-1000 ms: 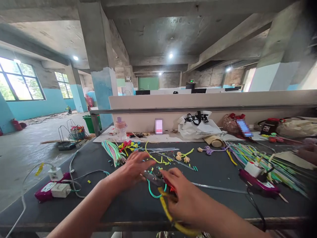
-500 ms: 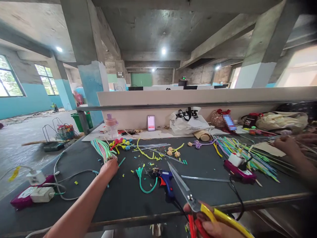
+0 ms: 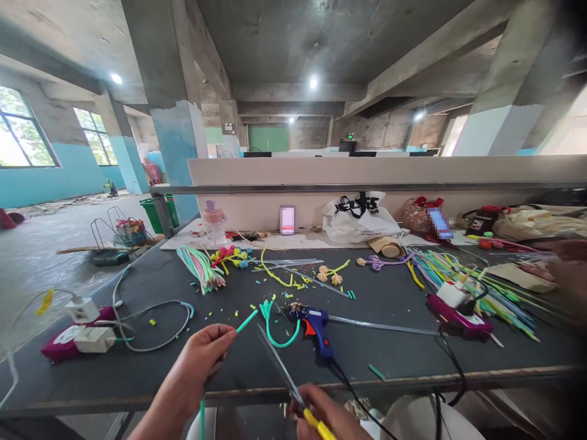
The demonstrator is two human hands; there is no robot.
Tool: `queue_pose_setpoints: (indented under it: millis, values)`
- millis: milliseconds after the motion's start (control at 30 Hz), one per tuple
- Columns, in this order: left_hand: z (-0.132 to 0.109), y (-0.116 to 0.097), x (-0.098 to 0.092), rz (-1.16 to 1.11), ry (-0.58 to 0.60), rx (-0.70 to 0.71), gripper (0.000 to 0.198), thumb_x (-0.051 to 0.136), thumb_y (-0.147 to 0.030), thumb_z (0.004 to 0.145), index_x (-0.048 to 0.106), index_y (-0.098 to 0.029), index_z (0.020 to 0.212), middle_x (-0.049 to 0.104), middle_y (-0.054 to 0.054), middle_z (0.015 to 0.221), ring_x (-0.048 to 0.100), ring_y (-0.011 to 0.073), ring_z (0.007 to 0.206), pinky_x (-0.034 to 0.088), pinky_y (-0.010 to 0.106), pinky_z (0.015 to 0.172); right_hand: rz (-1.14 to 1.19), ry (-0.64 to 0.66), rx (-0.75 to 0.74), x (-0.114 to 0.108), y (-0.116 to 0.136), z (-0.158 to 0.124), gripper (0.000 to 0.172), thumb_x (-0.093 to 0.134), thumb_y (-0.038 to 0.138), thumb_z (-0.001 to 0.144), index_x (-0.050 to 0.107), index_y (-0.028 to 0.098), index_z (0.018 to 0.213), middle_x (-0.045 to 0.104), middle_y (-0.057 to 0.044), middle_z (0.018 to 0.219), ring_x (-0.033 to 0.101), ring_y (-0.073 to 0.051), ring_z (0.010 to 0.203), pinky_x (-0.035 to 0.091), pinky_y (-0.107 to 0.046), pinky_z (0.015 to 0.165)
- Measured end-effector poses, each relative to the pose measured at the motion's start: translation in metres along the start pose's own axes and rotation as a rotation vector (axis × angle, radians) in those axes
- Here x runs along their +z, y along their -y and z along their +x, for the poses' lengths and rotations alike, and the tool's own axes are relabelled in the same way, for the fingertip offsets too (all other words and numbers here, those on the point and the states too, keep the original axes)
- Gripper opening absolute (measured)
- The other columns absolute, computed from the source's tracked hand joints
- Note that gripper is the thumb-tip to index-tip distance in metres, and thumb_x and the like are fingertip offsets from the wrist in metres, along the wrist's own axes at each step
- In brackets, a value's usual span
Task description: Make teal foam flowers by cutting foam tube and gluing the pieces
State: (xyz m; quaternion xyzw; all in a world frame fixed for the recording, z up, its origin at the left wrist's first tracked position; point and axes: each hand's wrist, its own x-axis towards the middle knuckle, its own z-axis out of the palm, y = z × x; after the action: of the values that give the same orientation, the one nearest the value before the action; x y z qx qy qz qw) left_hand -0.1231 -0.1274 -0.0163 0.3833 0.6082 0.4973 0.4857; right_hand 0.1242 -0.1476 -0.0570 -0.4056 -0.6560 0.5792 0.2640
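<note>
Concrete hall, dark desk (image 3: 398, 349) strewn with offcuts. Left hand (image 3: 199, 357) pinching a green stem (image 3: 246, 321), tip angled up toward far right, lower length hanging past the near edge. Right hand (image 3: 323, 408) gripping yellow-handled scissors (image 3: 287, 376) at the near edge, blades pointing far left, apart from the stem. Curved green piece (image 3: 282, 346) just left of blue glue gun (image 3: 316, 327). Stem bundle (image 3: 196, 266) far left, white bag (image 3: 355, 221) at the far side.
</note>
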Motion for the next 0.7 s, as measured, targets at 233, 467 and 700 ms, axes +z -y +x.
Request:
queue_pose_setpoints:
  millis: [233, 467, 700]
  values:
    - [-0.019, 0.001, 0.002, -0.112, -0.047, -0.036, 0.047, 0.073, -0.054, 0.052, 0.065, -0.013, 0.075, 0.039, -0.009, 0.039, 0.029, 0.004, 0.032, 0.016, 0.017, 0.035, -0.327, -0.003, -0.069, 0.019, 0.027, 0.016, 0.064, 0.029, 0.08, 0.074, 0.046, 0.02, 0.083, 0.042, 0.004, 0.063, 0.036, -0.008, 0.054, 0.027, -0.02, 0.048]
    - [-0.015, 0.005, 0.005, -0.092, -0.072, -0.054, 0.042, 0.075, -0.05, 0.05, 0.068, -0.013, 0.07, 0.047, -0.006, 0.041, 0.031, 0.0048, 0.035, 0.019, 0.018, 0.037, -0.394, 0.004, -0.069, 0.025, 0.043, 0.02, 0.046, 0.041, 0.066, 0.079, 0.043, 0.02, 0.081, 0.044, 0.004, 0.063, 0.037, -0.009, 0.054, 0.028, -0.02, 0.049]
    - [-0.002, 0.02, 0.009, -0.128, -0.04, 0.0, 0.035, 0.075, -0.043, 0.05, 0.071, -0.014, 0.068, 0.064, 0.0, 0.057, 0.052, 0.0115, 0.051, 0.038, 0.022, 0.049, -0.41, -0.02, -0.105, 0.028, 0.031, 0.022, 0.03, 0.046, 0.05, 0.083, 0.043, 0.019, 0.083, 0.045, 0.004, 0.063, 0.038, -0.009, 0.054, 0.027, -0.02, 0.048]
